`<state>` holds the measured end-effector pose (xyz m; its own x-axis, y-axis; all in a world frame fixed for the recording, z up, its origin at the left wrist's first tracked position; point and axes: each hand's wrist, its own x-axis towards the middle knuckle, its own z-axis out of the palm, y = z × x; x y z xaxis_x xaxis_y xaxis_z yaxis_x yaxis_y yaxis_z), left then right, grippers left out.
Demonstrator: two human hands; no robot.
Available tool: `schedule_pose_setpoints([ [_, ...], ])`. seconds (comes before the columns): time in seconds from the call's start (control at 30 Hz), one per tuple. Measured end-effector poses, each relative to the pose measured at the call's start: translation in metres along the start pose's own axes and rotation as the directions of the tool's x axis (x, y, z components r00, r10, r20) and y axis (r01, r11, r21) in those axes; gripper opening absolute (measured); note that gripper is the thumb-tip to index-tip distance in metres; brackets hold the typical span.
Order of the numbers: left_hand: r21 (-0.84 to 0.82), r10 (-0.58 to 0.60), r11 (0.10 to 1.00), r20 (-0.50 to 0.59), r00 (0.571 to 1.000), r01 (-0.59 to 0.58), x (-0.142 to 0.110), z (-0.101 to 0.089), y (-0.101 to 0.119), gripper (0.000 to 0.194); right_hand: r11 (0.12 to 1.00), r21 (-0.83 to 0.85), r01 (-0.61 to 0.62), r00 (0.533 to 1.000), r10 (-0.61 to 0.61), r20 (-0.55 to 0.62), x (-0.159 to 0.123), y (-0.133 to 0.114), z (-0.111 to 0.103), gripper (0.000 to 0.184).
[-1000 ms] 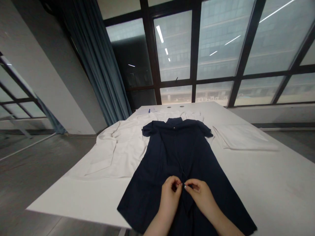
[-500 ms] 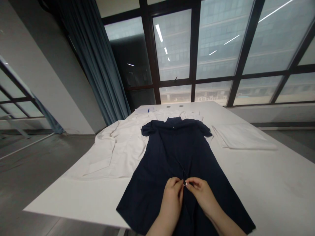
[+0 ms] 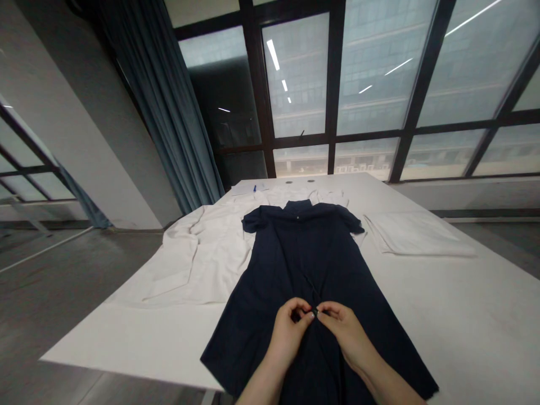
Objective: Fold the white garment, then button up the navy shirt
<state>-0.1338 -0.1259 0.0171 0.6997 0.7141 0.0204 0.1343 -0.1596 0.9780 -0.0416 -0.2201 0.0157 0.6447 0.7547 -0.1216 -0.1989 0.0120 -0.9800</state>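
Observation:
A dark navy short-sleeved dress [image 3: 304, 247] lies spread on the white table, its collar at the far end and its hem toward me. Over its lower middle, my left hand [image 3: 291, 326] pinches the front fabric between thumb and forefinger. Close against it, my right hand [image 3: 341, 326] pinches the same spot from the other side. Between the fingertips the cloth is raised in a small fold; a button there, if any, is too small to make out. One small light button [image 3: 297, 217] shows below the collar.
A white garment [image 3: 215, 247] lies loosely to the left, reaching behind the dress. Folded white cloth [image 3: 422, 236] rests to the right. Farther back are a blue pen [image 3: 255, 189] and paper on the table [image 3: 476, 315]. Blue curtains [image 3: 169, 112] hang beside the windows.
My left hand has shifted slightly left and up, with its fingers more arched. The right hand stays nearly in place, still pinching the dress front.

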Motion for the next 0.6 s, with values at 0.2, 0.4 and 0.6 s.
schedule_pose_setpoints([
  [0.2, 0.017, -0.015, 1.000, 0.037, 0.999, 0.014, -0.0006, -0.0019, -0.0012, 0.017, 0.999, -0.038, 0.030, 1.000, -0.030, -0.001, -0.0021, -0.0054, 0.0022, 0.017],
  [0.4, 0.060, 0.071, 0.996, 0.027, 0.997, -0.072, -0.0049, -0.0024, 0.0044, 0.015, 0.992, -0.097, 0.078, 0.997, -0.075, 0.036, -0.0033, -0.0068, 0.0029, 0.014],
  [0.6, 0.005, 0.068, 0.998, 0.031, 0.997, -0.068, -0.0056, 0.0006, 0.0034, 0.016, 0.982, -0.137, 0.128, 0.991, -0.122, 0.053, -0.0005, -0.0011, 0.0007, 0.012],
])
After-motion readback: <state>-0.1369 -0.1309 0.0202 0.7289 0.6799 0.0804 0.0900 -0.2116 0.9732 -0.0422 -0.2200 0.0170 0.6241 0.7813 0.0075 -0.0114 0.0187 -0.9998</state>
